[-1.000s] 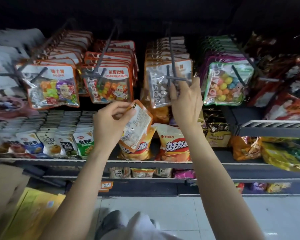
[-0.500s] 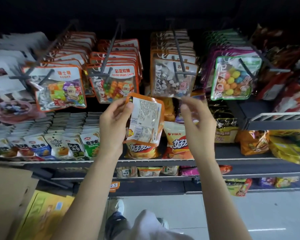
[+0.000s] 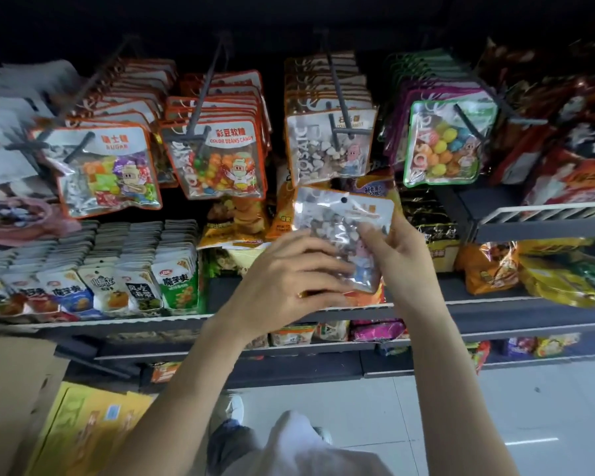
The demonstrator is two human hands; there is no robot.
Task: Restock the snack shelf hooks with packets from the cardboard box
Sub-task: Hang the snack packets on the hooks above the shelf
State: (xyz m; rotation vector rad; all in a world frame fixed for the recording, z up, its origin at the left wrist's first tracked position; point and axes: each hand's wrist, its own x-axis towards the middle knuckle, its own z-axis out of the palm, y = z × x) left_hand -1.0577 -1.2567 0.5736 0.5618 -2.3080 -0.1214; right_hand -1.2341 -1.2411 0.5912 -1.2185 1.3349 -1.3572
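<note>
Below the hooks, both hands' fingers [image 3: 323, 255] pinch an orange-edged clear packet [image 3: 337, 221] of mottled sweets.

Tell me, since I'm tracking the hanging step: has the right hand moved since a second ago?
Yes. The right hand has dropped from the hook of the stone-candy row and now grips the packet below it, together with the left hand.

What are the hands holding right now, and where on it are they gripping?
Both hold one clear candy packet: left hand at its lower left, right hand on its right edge.
</note>
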